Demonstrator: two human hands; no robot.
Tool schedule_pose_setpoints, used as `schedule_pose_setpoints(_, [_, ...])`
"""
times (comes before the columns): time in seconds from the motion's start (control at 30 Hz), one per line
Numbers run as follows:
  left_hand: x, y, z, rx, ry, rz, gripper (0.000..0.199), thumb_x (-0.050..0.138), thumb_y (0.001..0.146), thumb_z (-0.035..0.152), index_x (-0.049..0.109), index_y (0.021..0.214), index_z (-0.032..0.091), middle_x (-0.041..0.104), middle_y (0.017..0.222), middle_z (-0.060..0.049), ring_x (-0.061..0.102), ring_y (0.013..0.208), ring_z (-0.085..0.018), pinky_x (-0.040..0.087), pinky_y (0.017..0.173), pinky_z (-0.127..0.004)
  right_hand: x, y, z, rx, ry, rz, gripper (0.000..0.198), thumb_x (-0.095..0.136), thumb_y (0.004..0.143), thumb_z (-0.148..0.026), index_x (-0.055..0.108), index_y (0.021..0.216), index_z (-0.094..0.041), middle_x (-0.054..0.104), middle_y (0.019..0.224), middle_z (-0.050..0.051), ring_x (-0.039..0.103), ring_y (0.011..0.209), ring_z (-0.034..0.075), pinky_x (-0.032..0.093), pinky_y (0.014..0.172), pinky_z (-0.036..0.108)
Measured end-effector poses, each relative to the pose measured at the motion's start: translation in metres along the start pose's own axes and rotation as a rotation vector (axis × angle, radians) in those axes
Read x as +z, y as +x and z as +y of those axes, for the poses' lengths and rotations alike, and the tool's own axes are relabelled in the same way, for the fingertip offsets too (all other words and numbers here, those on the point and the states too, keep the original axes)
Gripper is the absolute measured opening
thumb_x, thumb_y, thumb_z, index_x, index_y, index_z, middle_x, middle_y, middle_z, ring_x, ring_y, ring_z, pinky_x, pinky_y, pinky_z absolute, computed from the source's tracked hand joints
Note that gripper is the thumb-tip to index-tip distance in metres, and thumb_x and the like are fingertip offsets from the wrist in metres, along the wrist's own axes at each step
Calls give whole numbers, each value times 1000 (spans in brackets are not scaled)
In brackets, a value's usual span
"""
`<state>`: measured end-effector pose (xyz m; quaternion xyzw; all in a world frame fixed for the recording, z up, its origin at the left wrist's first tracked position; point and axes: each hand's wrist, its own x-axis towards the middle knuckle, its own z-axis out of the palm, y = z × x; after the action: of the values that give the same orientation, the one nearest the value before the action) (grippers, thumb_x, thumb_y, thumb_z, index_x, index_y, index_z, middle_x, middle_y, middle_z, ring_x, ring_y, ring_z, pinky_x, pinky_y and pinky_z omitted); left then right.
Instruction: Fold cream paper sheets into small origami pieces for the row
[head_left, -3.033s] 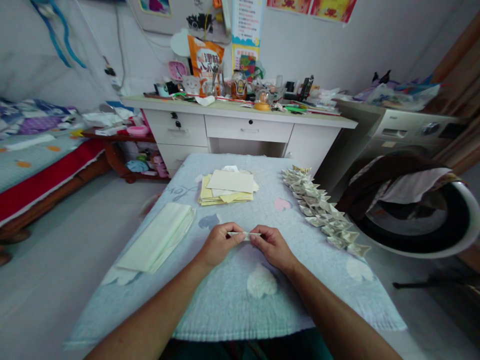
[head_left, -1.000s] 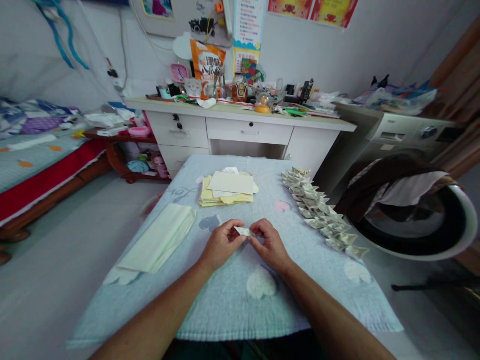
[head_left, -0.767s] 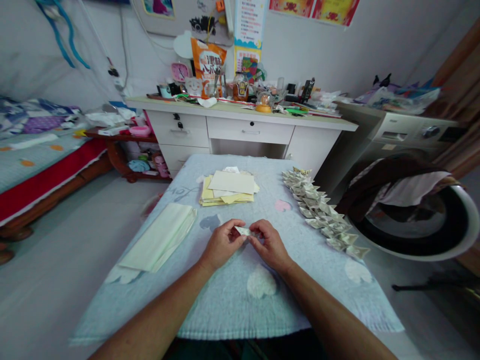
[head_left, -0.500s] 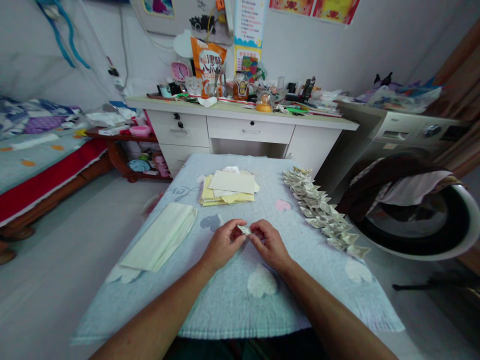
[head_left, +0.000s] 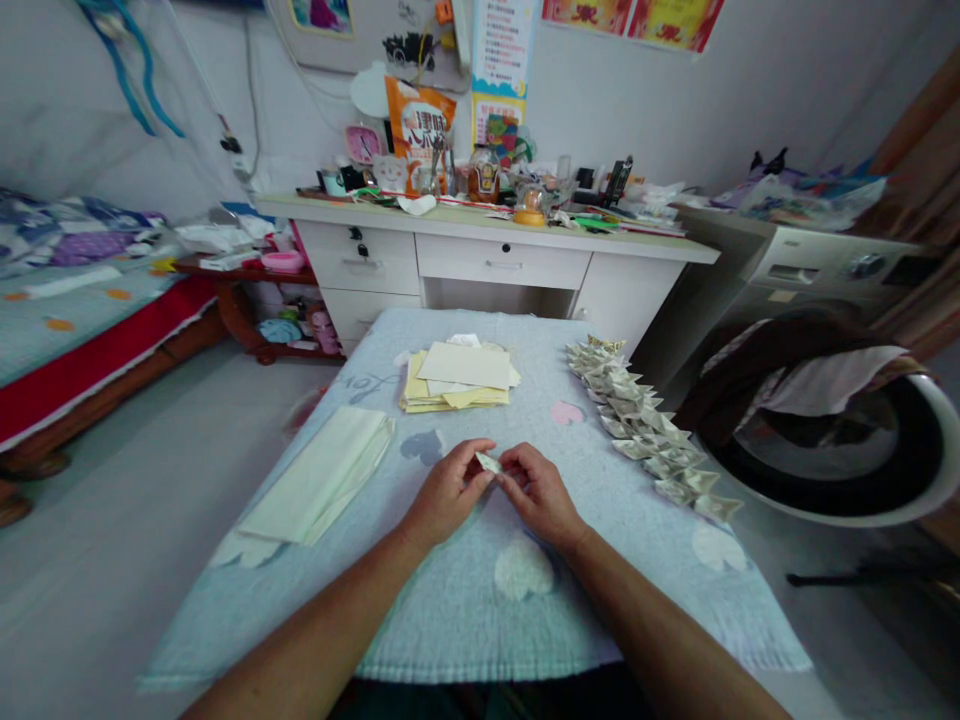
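A small piece of folded paper (head_left: 489, 463) is pinched between my two hands over the middle of the cloth-covered table. My left hand (head_left: 448, 490) grips its left end with thumb and fingers. On its other end, my right hand (head_left: 538, 492) closes with thumb and fingertips. The fingers hide much of the paper. To the right, several folded paper pieces with pointed ends (head_left: 637, 415) lie in a long slanting row. Beyond my hands sits a stack of cream and yellow paper sheets (head_left: 461, 375). A pale folded paper bundle (head_left: 322, 475) lies to the left.
A blue cloth with heart patterns (head_left: 450, 620) covers the table. Behind it stands a white desk (head_left: 495, 255) crowded with jars, a snack bag (head_left: 420, 130) and small items. A washing machine (head_left: 817, 270) with its door open is at right, a bed (head_left: 90, 340) at left.
The folded paper has tilted slightly between my fingers, and more of its face shows. Both hands stay in nearly the same place; the whole view has shifted very slightly.
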<state>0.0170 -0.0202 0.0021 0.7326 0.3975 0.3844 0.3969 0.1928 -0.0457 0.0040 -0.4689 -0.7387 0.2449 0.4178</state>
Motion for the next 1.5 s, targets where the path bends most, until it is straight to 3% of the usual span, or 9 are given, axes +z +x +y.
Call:
schedule_pose_setpoints(0.7, [2,-1,8,8,13,-1,46,54,82,17,47,127,22,63,91,-2,59,76,-15,47,74,-26,-3,-1,-4,-45,2,31,7,55,86,-18,55,93,-20,56,85,2,53,78,14,43,71,26])
schedule_pose_setpoints(1.03, [7,1,1,37,15,24,50,47,76,3,50,123,22,62,105,-4,61,86,-15,47,83,-29,-2,-1,-7,-189,-202,58,17,57,83,-20,56,100,-20,56,86,5,51,83,19,41,74,31])
schedule_pose_setpoints(1.23, [4,0,5,71,-8,49,42,47,81,6,53,119,22,62,107,-5,61,97,-17,46,89,-30,-8,-2,-10,-65,-68,131,20,55,84,-23,55,103,-19,56,93,6,52,86,19,43,75,32])
schedule_pose_setpoints(1.37, [1,-1,10,91,6,60,39,46,83,8,54,118,22,62,105,-5,60,94,-17,46,87,-30,-6,-3,-7,69,164,47,22,52,88,-26,51,109,-20,58,88,2,54,76,14,45,69,26])
schedule_pose_setpoints(1.5, [1,-2,12,61,-44,69,38,46,85,11,52,121,21,62,107,-6,60,95,-17,46,88,-30,-2,-3,-7,73,233,22,19,53,88,-24,52,107,-21,59,87,1,56,76,13,45,69,25])
